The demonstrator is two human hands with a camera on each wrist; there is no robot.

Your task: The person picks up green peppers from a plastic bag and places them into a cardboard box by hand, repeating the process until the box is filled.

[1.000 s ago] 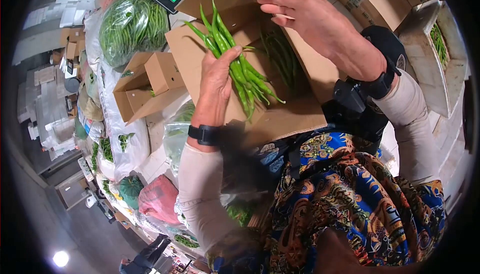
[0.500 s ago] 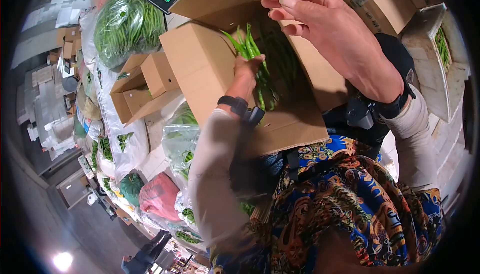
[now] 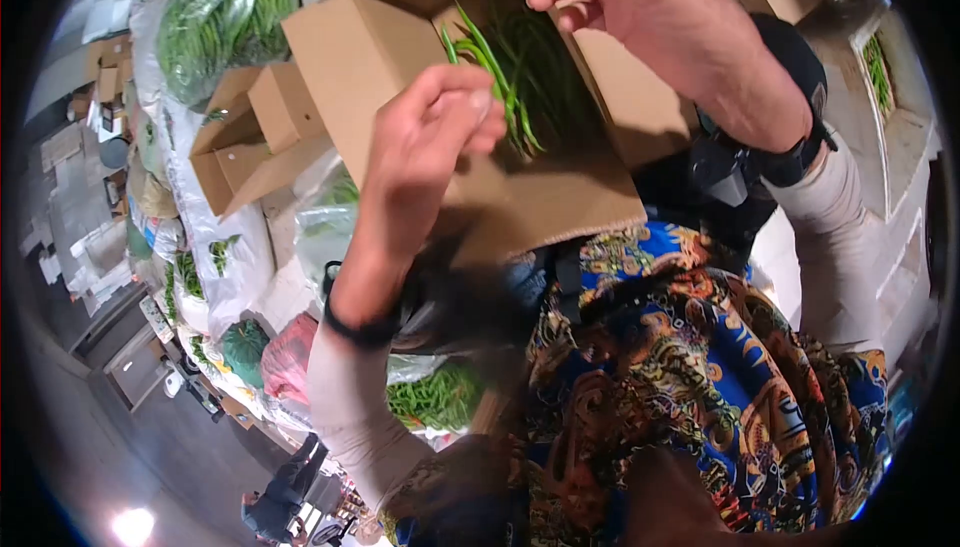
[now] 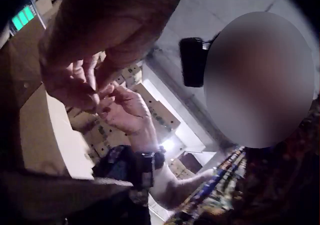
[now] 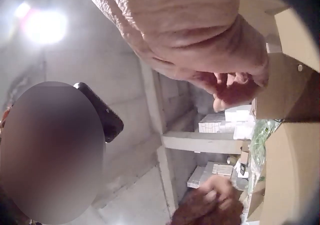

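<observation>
A large open cardboard box [image 3: 540, 197] is tilted toward me, with long green beans [image 3: 520, 67] lying inside. My left hand [image 3: 440, 137] hovers just above the box's near wall, beside the beans. Its fingers are loosely curled and I see nothing in them; the left wrist view shows the left hand [image 4: 85, 80] bunched the same way. At the top, my right hand [image 3: 620, 7] curls its fingers round the box's far flap. The right wrist view shows the right hand [image 5: 230, 87] against the cardboard.
A clear bag of green beans [image 3: 220, 7] and a smaller open carton [image 3: 250, 137] sit at left. Below them lie more bean bags [image 3: 440, 397] and a pink bag [image 3: 290, 352]. A tray with beans [image 3: 880, 57] stands at right. A scale's green display [image 4: 22, 19] glows nearby.
My left hand carried a bunch of beans down into the box, let them go and has drawn back out. The right hand stayed on the flap. The view tipped down.
</observation>
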